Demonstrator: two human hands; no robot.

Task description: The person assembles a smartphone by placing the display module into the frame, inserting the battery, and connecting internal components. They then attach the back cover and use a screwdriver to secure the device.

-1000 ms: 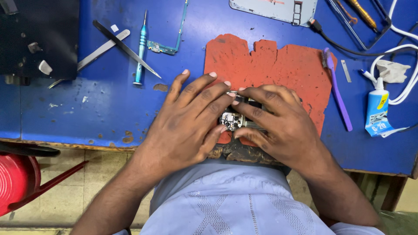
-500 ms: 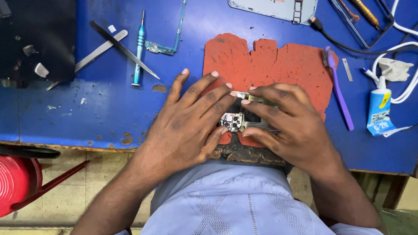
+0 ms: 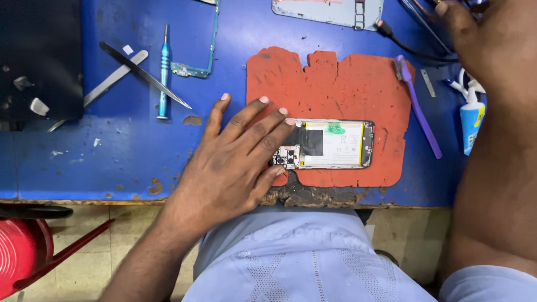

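My left hand (image 3: 235,162) lies flat, fingers spread, pinning the opened phone (image 3: 327,145) on the red mat (image 3: 335,84) (fragile, so edges only), right hand (image 3: 481,39) at two o'clock, grip unclear.

The person wears a pale lavender-blue shirt (image 3: 302,257) of thin cloth, filling the near middle of the view. Rows of tiny dots run across it in slanting lines that cross into a diamond-like pattern. A short sleeve (image 3: 486,285) of the same cloth shows at the near right corner, ending above the elbow. Both forearms are bare, with no watch, ring or band. The left hand (image 3: 235,162) has short, trimmed nails on its fingers (image 3: 263,120). The right hand (image 3: 492,39) shows only in part at the far right.
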